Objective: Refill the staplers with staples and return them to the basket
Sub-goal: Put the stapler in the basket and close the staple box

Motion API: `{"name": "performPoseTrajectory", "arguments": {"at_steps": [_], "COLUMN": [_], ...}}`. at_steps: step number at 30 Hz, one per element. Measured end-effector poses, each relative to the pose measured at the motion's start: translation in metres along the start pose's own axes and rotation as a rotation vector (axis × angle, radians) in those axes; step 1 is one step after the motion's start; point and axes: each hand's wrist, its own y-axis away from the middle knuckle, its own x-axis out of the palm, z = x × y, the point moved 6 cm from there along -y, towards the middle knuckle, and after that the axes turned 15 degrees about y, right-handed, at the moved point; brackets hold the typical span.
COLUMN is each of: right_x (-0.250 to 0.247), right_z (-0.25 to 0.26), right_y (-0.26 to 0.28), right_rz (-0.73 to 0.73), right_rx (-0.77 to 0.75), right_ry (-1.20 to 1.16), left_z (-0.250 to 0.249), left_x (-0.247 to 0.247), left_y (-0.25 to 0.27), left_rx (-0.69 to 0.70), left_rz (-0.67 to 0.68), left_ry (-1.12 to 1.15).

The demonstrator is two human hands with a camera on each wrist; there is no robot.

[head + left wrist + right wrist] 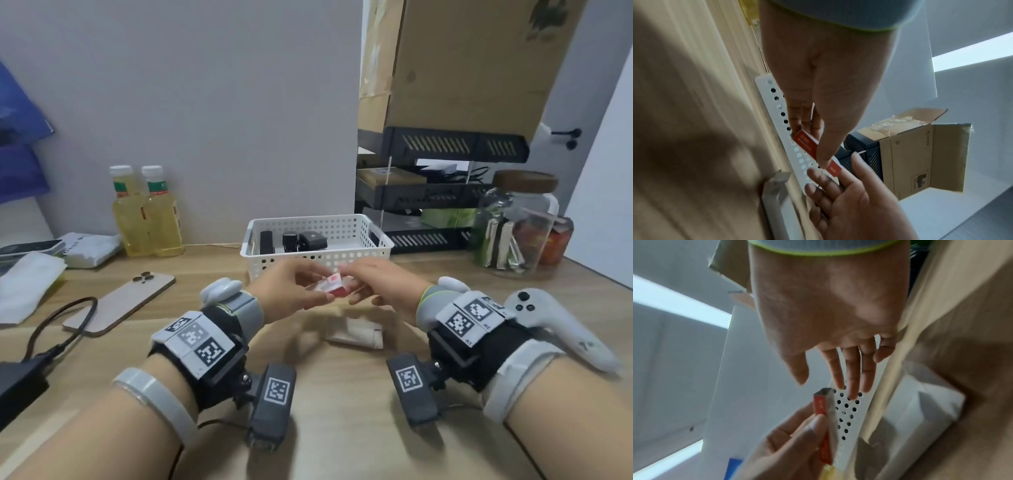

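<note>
My left hand (pixel 291 286) pinches the red staple box (pixel 334 286) between thumb and fingers, just before the white basket (pixel 383 241). My right hand (pixel 380 284), fingers straight and spread, holds nothing.

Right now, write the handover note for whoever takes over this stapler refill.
Left hand: pinches the small red staple box, held above the desk in front of the white basket.
Right hand: open, fingers reaching at the box's end; no grip visible.
Staplers: dark shapes, apparently three, in the basket.
Done: staple box picked up.
Left: open the box, take staples, refill each stapler, return them to the basket.
</note>
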Motion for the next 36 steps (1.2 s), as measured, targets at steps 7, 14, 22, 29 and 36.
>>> {"name": "performPoseTrajectory", "arguments": {"at_steps": [7,14,22,29,36], "right_x": [-0.034,-0.048,0.006,0.012,0.007], "right_z": [-0.055,-0.053,-0.011,-0.013,-0.026], "right_y": [0.000,0.017,0.032,0.031,0.027], "right_rz": [-0.269,-0.396,-0.014,-0.038,-0.101], "right_rx": [0.185,0.174,-0.089,-0.167,-0.115], "right_ry": [-0.074,0.006,-0.106,-0.435,-0.606], "left_z": [0.014,0.020,0.035,0.052,0.054], "left_x": [0.030,0.036,0.000,-0.002,-0.001], "left_y": [0.002,0.010,0.022,0.024,0.022], "left_rx": [-0.188,-0.175,-0.058,-0.033,-0.058], "left_rz": [0.211,0.269,-0.045,-0.146,-0.133], "left_ry": [-0.113,-0.263,0.217,0.549,0.818]}}
